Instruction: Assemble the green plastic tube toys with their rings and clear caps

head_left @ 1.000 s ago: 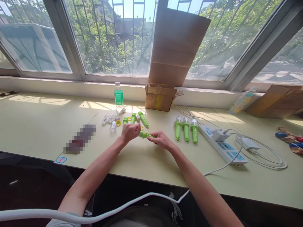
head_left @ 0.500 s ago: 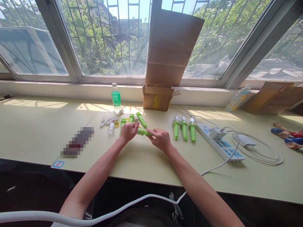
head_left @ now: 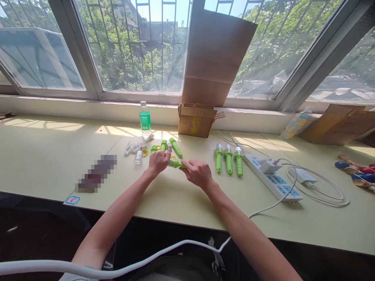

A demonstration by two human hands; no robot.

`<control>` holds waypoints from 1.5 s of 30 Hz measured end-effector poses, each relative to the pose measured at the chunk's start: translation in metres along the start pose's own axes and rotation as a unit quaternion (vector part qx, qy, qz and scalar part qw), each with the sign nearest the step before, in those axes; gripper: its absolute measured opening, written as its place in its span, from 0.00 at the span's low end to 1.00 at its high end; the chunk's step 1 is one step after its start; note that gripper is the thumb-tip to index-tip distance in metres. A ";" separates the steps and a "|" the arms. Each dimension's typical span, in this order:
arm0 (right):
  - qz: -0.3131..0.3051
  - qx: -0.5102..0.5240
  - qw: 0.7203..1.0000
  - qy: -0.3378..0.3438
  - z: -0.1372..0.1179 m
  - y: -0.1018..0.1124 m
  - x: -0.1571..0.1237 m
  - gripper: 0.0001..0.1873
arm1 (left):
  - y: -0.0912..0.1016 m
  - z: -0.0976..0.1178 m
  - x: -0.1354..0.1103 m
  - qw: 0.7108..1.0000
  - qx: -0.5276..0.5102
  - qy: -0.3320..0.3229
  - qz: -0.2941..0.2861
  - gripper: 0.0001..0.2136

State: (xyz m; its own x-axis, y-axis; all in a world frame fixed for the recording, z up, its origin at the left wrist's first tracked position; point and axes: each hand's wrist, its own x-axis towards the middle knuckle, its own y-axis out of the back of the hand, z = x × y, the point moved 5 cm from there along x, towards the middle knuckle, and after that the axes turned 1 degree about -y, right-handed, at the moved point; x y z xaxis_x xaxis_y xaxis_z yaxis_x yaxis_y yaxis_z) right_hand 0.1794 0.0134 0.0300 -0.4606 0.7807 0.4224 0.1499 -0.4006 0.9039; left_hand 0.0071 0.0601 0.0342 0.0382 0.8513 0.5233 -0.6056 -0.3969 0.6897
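Note:
My left hand (head_left: pixel 158 161) and my right hand (head_left: pixel 198 173) meet over the pale table (head_left: pixel 181 199), both closed on one green plastic tube (head_left: pixel 175 163) held level between them. The left fingers pinch its left end; the right fingers wrap its right end. Just beyond the hands lie loose green tubes (head_left: pixel 175 147), yellow rings (head_left: pixel 144 152) and clear caps (head_left: pixel 137 157). To the right, three finished green tubes with clear caps (head_left: pixel 228 159) lie side by side.
A green-labelled bottle (head_left: pixel 145 120) and an open cardboard box (head_left: pixel 195 119) stand by the window sill. A white power strip (head_left: pixel 274 179) with plugs and a coiled cable (head_left: pixel 325 187) lies at the right. A blurred dark object (head_left: pixel 96 173) rests at the left.
Both hands with the green tube have shifted slightly away from me and closer together. The view has swung a little; nothing on the table has moved.

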 end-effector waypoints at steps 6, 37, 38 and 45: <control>-0.033 0.070 0.995 -0.057 0.003 0.000 0.001 0.19 | 0.004 0.007 -0.004 0.997 0.059 -0.039 0.032 0.28; 0.024 0.178 0.981 -0.072 0.008 -0.016 0.002 0.27 | 0.017 -0.006 0.002 0.989 0.014 -0.060 0.132 0.15; 0.036 0.175 0.980 -0.088 0.012 -0.017 0.002 0.28 | 0.017 -0.006 0.002 0.990 0.013 -0.060 0.129 0.15; 0.092 0.118 0.965 -0.216 0.048 -0.027 0.000 0.29 | 0.005 -0.009 0.004 0.992 0.057 -0.070 0.086 0.15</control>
State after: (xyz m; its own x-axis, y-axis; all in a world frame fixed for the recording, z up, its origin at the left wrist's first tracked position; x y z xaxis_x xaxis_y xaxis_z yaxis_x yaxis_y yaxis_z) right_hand 0.2173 0.0468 0.0090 -0.0065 0.8540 0.5203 0.4127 -0.4716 0.7792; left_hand -0.0028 0.0641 0.0353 0.0578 0.7150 0.6967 -0.5185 -0.5749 0.6330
